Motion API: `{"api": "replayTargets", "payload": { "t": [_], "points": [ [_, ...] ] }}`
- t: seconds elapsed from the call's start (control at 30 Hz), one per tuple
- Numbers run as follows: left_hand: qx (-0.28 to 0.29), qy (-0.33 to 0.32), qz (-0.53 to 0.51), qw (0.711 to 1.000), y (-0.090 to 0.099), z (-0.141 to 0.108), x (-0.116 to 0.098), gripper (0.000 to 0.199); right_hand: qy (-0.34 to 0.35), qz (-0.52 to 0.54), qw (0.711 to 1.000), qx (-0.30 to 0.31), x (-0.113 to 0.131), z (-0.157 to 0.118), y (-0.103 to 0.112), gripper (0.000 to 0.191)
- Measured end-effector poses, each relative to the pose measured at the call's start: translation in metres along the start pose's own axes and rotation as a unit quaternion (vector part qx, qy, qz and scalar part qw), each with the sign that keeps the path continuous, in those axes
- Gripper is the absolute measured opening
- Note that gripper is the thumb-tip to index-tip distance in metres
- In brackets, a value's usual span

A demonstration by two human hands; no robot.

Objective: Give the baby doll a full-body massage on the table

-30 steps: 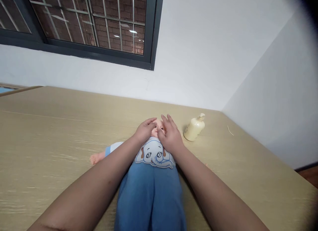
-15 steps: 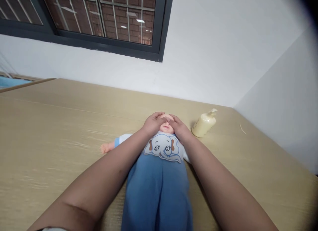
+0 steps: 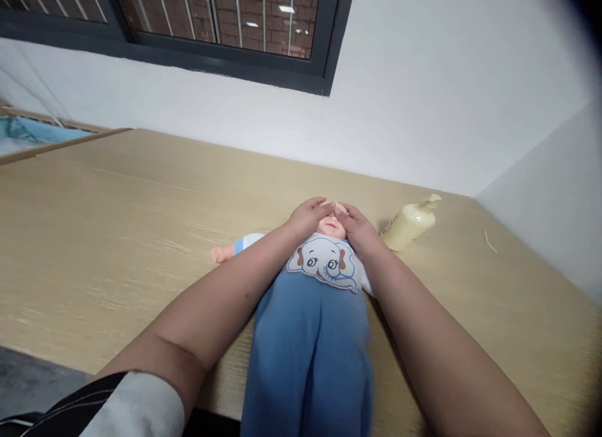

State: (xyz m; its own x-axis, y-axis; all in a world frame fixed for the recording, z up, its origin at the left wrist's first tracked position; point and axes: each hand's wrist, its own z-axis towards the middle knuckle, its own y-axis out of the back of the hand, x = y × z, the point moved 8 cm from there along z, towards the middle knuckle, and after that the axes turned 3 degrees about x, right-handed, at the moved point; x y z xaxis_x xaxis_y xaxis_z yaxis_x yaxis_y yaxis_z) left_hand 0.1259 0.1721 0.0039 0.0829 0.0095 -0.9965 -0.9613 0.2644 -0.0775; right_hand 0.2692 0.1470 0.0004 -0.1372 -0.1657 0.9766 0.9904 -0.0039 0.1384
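Observation:
A baby doll (image 3: 308, 324) lies on its back on the wooden tabletop, in blue trousers and a white top with an elephant face on the chest. My left hand (image 3: 310, 216) cups one side of the doll's head, fingers curved round it and thumb over the brow. On the other side, my right hand (image 3: 360, 230) holds the head the same way. The thumbs lie close together over the eyes, which are hidden; the mouth and chin show between my hands. One doll arm sticks out to the left, past my left forearm.
Right of my right hand stands a cream pump bottle (image 3: 409, 225). A thin pale strip (image 3: 490, 241) lies farther right on the tabletop (image 3: 117, 236). White walls border the far and right sides, with a dark-framed window (image 3: 211, 54) above. Light-blue material (image 3: 47, 131) shows beyond the far-left edge.
The view has shifted, so the doll, hands and bottle appear farther right and slightly higher. Both hands stay on the doll's head, with little visible change in the thumbs.

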Motion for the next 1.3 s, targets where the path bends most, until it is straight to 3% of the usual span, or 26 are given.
{"api": "replayTargets", "payload": {
  "t": [0.5,0.67,0.87,1.1,1.3],
  "points": [
    [0.035,-0.003,-0.035,0.999,-0.006,0.002,0.004,0.034,-0.001,-0.042,0.999,0.003,-0.001,0.000,0.004,0.054],
    [0.004,-0.023,0.076,0.997,0.002,0.004,0.000,0.035,-0.003,-0.064,0.998,0.004,0.001,0.000,0.004,0.052],
    [-0.027,-0.061,0.224,0.972,0.007,-0.004,-0.013,0.039,-0.024,-0.118,0.992,-0.030,0.003,-0.002,0.008,0.045],
    [-0.009,-0.068,0.308,0.949,0.006,-0.001,-0.011,0.041,-0.057,-0.155,0.986,-0.034,0.007,-0.004,0.008,0.043],
    [-0.035,-0.016,0.445,0.895,0.029,0.008,-0.008,0.054,-0.066,-0.160,0.984,-0.044,0.005,-0.006,0.012,0.044]
  ]
}}
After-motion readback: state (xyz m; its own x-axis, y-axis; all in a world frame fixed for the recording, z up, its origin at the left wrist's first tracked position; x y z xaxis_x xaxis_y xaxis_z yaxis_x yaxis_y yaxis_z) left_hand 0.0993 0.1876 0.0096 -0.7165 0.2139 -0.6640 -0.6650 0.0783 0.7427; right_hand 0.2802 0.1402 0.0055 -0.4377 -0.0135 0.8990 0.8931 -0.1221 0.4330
